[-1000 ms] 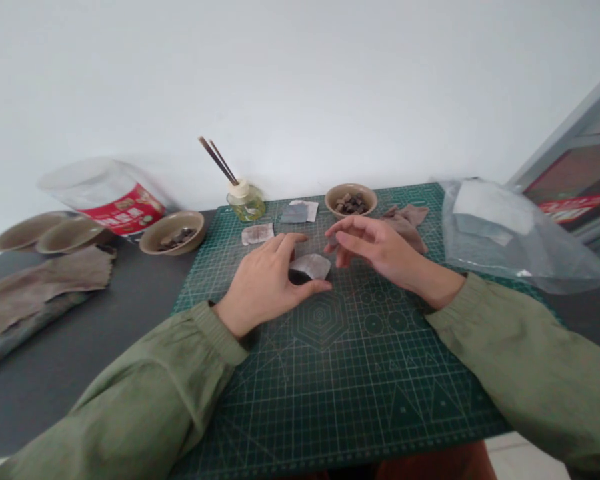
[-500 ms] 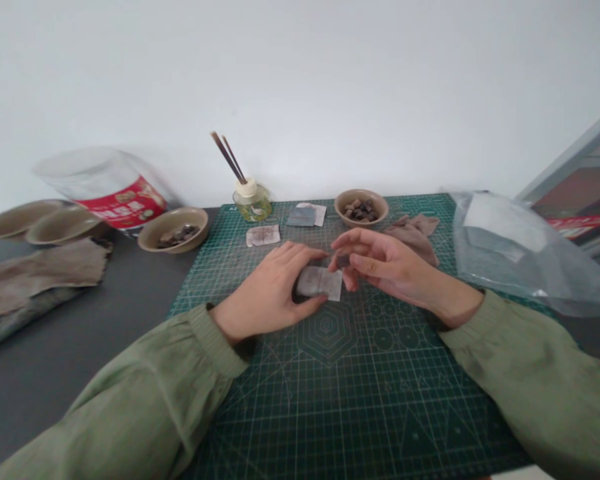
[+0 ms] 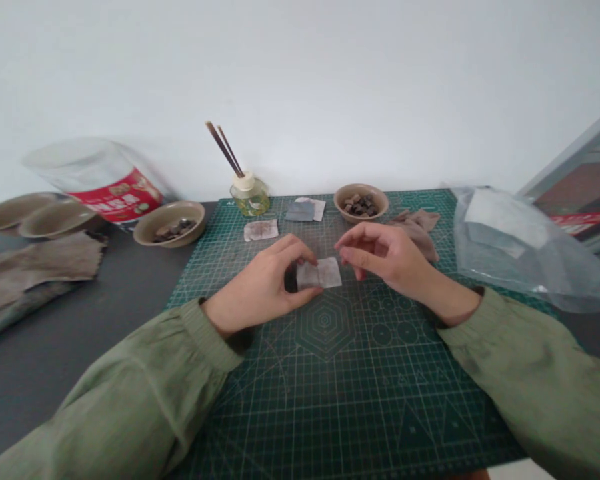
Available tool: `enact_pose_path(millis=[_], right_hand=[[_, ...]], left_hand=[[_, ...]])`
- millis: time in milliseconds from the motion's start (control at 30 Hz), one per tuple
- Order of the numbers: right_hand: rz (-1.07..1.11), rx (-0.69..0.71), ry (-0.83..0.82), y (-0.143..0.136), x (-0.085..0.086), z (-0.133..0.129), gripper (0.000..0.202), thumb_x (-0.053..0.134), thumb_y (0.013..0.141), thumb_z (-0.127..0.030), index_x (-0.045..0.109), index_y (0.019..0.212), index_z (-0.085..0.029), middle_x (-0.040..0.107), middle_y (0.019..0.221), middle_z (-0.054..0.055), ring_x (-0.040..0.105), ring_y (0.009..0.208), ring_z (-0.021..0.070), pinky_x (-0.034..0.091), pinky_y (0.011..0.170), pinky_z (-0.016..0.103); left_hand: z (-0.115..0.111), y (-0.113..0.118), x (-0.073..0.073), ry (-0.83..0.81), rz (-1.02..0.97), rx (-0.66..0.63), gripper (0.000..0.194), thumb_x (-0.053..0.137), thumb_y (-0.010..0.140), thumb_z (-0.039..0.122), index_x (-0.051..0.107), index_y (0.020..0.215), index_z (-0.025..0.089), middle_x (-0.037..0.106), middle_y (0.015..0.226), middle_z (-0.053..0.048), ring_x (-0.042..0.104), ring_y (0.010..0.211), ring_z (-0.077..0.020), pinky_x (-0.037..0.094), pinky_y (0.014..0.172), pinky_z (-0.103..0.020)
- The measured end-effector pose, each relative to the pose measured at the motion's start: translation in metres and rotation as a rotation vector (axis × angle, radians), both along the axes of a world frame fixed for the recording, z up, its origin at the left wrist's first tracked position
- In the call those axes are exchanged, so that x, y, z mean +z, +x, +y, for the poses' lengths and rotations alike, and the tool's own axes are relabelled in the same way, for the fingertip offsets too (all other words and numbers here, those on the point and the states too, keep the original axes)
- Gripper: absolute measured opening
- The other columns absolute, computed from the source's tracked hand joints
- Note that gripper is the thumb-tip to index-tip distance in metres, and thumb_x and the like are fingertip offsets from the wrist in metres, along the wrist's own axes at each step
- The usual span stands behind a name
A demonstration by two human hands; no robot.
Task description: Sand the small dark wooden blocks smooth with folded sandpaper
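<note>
A worn, grey-white piece of sandpaper (image 3: 325,273) lies on the green cutting mat (image 3: 325,400). My left hand (image 3: 267,283) grips it from the left, with thumb and fingertips at its near and far edges. Just right of the sheet, above the mat, is my right hand (image 3: 380,257), with thumb and fingers curled towards each other. Whatever is between those fingertips is hidden or too small to make out. Behind the right hand stands a tan bowl (image 3: 362,217) of small brown and dark chunks. A crumpled brown cloth (image 3: 421,233) lies beside that hand.
At the back stand a reed diffuser (image 3: 250,197), a stained sandpaper piece (image 3: 261,230) and grey and white sheets (image 3: 303,211). On the left are a bowl (image 3: 193,230) of small pieces, a red-labelled plastic jar (image 3: 125,200) and a brown cloth (image 3: 55,267). A plastic bag (image 3: 525,267) lies right.
A small dark piece showed between my right thumb and fingers earlier; now I cannot see it. The right fingers have curled in more. My left hand remains at the sandpaper; the view has shifted slightly.
</note>
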State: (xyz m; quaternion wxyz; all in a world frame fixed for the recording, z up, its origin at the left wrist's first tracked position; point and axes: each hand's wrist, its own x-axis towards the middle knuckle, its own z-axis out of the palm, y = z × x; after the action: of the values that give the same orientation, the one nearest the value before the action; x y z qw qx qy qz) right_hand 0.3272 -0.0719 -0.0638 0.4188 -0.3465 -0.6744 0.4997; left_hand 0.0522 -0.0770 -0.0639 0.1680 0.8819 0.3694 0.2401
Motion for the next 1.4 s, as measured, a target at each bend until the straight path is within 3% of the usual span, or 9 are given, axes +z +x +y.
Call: enact_pose_path(millis=[100, 267, 467, 600, 833, 1033, 1400], right_hand=[[-0.216, -0.078, 0.215, 0.000, -0.001, -0.002, 0.036, 0.090, 0.097, -0.055, 0.080, 0.104, -0.021, 0.078, 0.086, 0.003, 0.068, 0.069, 0.0178, 0.054, 0.063, 0.032], [-0.459, -0.032, 0.430, 0.003, -0.009, 0.001, 0.021, 0.093, 0.095, -0.035, 0.080, 0.102, -0.020, 0.075, 0.081, 0.000, 0.063, 0.066, 0.0163, 0.049, 0.065, 0.031], [-0.604, 0.007, 0.474, 0.007, -0.009, 0.004, 0.024, 0.094, 0.093, -0.028, 0.079, 0.108, -0.018, 0.078, 0.095, 0.002, 0.064, 0.073, 0.0169, 0.047, 0.069, 0.032], [-0.636, 0.028, 0.518, 0.008, -0.003, 0.002, 0.011, 0.084, 0.097, -0.022, 0.078, 0.105, -0.019, 0.078, 0.100, 0.004, 0.064, 0.074, 0.0176, 0.049, 0.072, 0.033], [-0.663, -0.001, 0.541, 0.005, -0.002, 0.000, 0.008, 0.081, 0.101, -0.026, 0.078, 0.103, -0.019, 0.077, 0.097, 0.005, 0.067, 0.078, 0.0197, 0.050, 0.075, 0.035], [-0.700, 0.000, 0.548, 0.007, -0.002, 0.000, 0.010, 0.081, 0.101, -0.027, 0.078, 0.104, -0.017, 0.074, 0.095, 0.005, 0.070, 0.085, 0.0222, 0.049, 0.077, 0.035], [-0.707, -0.024, 0.580, 0.006, -0.004, 0.000, 0.010, 0.081, 0.098, -0.022, 0.078, 0.101, -0.013, 0.072, 0.090, 0.004, 0.066, 0.079, 0.0196, 0.045, 0.074, 0.033]], left_hand=[[-0.001, 0.002, 0.000, -0.036, -0.027, -0.045, 0.026, 0.085, 0.098, 0.031, 0.074, 0.120, 0.024, 0.075, 0.124, -0.009, 0.074, 0.110, -0.0272, 0.063, 0.099, -0.045], [-0.007, 0.008, -0.003, -0.037, -0.053, -0.058, 0.026, 0.084, 0.101, 0.031, 0.076, 0.125, 0.025, 0.078, 0.131, -0.009, 0.077, 0.118, -0.0283, 0.064, 0.105, -0.046], [-0.010, 0.008, -0.006, 0.029, 0.010, -0.069, 0.018, 0.071, 0.109, 0.027, 0.081, 0.124, 0.025, 0.081, 0.135, -0.009, 0.077, 0.130, -0.0298, 0.064, 0.115, -0.049], [-0.012, 0.009, -0.006, 0.050, 0.004, -0.090, 0.020, 0.065, 0.110, 0.023, 0.083, 0.120, 0.025, 0.084, 0.133, -0.008, 0.078, 0.130, -0.0291, 0.065, 0.117, -0.049], [-0.017, 0.011, -0.006, 0.031, 0.006, -0.080, 0.025, 0.063, 0.113, 0.028, 0.086, 0.119, 0.028, 0.085, 0.138, -0.004, 0.079, 0.132, -0.0294, 0.065, 0.121, -0.051], [-0.020, 0.011, -0.005, 0.117, 0.062, -0.063, 0.027, 0.063, 0.114, 0.028, 0.085, 0.128, 0.022, 0.084, 0.141, -0.008, 0.080, 0.132, -0.0301, 0.065, 0.121, -0.051], [-0.025, 0.012, -0.005, 0.106, 0.096, -0.011, 0.030, 0.063, 0.115, 0.030, 0.085, 0.134, 0.022, 0.084, 0.143, -0.007, 0.081, 0.130, -0.0300, 0.065, 0.120, -0.051]])
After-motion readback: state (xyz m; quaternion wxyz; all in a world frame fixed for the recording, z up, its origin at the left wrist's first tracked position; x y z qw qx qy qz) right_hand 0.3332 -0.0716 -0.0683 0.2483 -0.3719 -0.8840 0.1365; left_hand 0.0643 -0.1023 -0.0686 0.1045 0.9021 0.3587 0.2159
